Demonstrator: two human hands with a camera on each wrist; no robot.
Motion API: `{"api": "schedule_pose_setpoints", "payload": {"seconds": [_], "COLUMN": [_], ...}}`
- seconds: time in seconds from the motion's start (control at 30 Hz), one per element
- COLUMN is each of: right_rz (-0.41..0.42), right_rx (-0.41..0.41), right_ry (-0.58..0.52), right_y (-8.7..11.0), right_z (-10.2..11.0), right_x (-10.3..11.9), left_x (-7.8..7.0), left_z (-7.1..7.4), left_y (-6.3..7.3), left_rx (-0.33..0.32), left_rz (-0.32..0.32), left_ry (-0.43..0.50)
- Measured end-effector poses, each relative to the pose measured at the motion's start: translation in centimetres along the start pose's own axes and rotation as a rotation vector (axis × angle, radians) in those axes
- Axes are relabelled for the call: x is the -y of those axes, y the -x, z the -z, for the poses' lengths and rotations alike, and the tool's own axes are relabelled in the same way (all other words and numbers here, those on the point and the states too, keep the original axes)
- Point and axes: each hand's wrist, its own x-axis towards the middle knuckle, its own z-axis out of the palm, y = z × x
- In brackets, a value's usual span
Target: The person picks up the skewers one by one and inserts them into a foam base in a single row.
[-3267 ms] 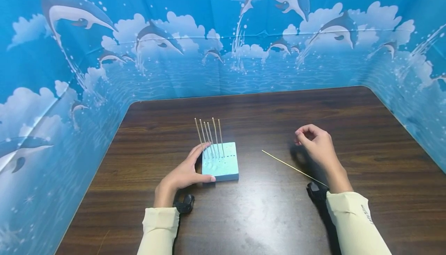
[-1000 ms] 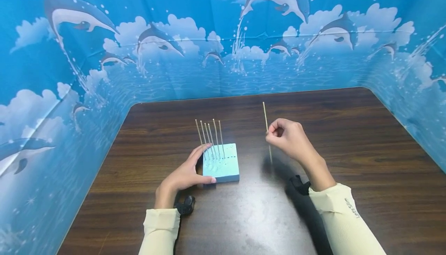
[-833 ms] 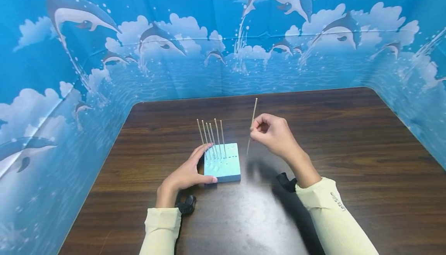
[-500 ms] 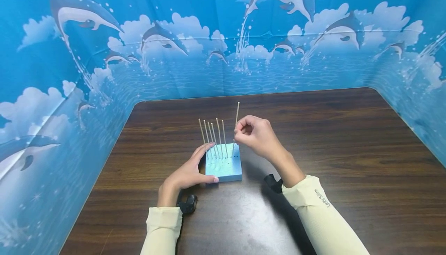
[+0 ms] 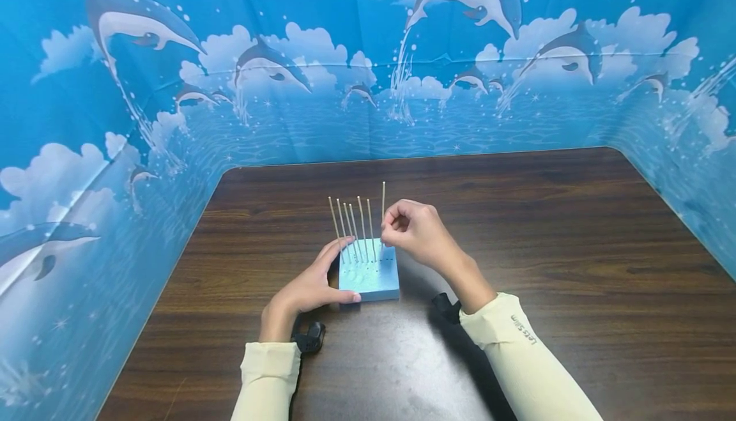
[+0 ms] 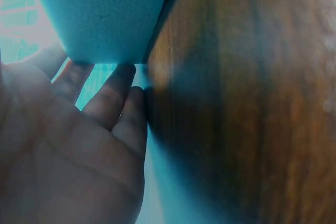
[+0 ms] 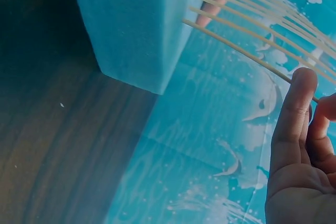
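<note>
A light-blue foam block (image 5: pixel 370 282) lies on the table, with a row of small holes in its top. Several thin wooden sticks (image 5: pixel 361 220) stand in it, leaning slightly left. My left hand (image 5: pixel 306 288) holds the block from the left, thumb at the front face and fingers towards the back. Between thumb and fingertips, my right hand (image 5: pixel 424 234) pinches another wooden stick (image 5: pixel 383 196), nearly upright over the block's right part. In the right wrist view, that stick's (image 7: pixel 236 50) lower end meets the block's top face. The left wrist view shows the block's side (image 6: pixel 107 19) beyond the fingers.
The dark wood-grain table (image 5: pixel 575 248) extends around the block. A blue cloth (image 5: pixel 322 121) printed with dolphins and clouds hangs behind the table and along its sides. Each wrist wears a black camera, such as the left one (image 5: pixel 310 338).
A stick lying on the table was picked up by my right hand, turned upright, carried left to the block, then lowered onto it. My left hand has stayed on the block.
</note>
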Motion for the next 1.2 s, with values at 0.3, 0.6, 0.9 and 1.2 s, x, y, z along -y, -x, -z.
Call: {"api": "schedule_pose_setpoints", "payload": {"seconds": [0.3,0.6,0.9,1.2], "right_rz": [0.013,0.097,0.116,0.11], "right_rx": [0.021,-0.005,0.001,-0.015], "right_ry": [0.036,0.029,0.054,0.02], "right_y": [0.5,0.7,0.7,1.2], "right_z": [-1.0,-1.4,-1.6,-1.2], "right_x": [-0.6,-1.5,-1.8,-1.9], "left_x": [0.0,0.1,0.5,0.6], "left_z": [-0.1,0.1,0.2,0.5], "left_y": [0.0,-0.2,-0.3,0.3], "left_rx": [-0.011,-0.006,0.009,-0.016], "left_rz": [-0.013,-0.013,-0.028,-0.007], "left_ry": [0.009,0.013,0.012,0.034]}}
